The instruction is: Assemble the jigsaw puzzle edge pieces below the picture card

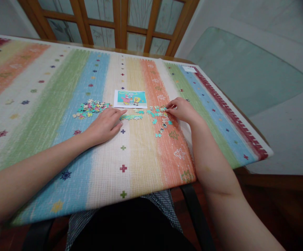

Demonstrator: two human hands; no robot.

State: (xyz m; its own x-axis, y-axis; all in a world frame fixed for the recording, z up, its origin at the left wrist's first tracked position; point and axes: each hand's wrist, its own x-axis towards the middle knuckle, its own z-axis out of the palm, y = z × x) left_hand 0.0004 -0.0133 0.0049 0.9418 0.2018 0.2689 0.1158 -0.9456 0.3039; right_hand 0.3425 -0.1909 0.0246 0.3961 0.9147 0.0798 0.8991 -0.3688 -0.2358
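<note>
My left hand (105,124) rests on the striped cloth, index finger stretched out and thumb apart, holding nothing visible. Its fingertips lie beside a joined strip of turquoise and green puzzle pieces (132,118). A heap of loose puzzle pieces (92,107) spreads just behind and left of this hand. Over the orange stripe, my right hand (182,109) has thumb and index finger pinched at a puzzle piece (164,109), which the fingertips partly cover. Several turquoise pieces (155,114) are grouped beside it. Above them lies the printed reference picture (132,99), showing cartoon figures on turquoise.
The striped tablecloth (104,167) covers the table up to its front edge by my lap. A small white paper (189,69) lies at the far right. Behind stand wood-framed glass doors (117,24); a black chair armrest (196,212) is below the table.
</note>
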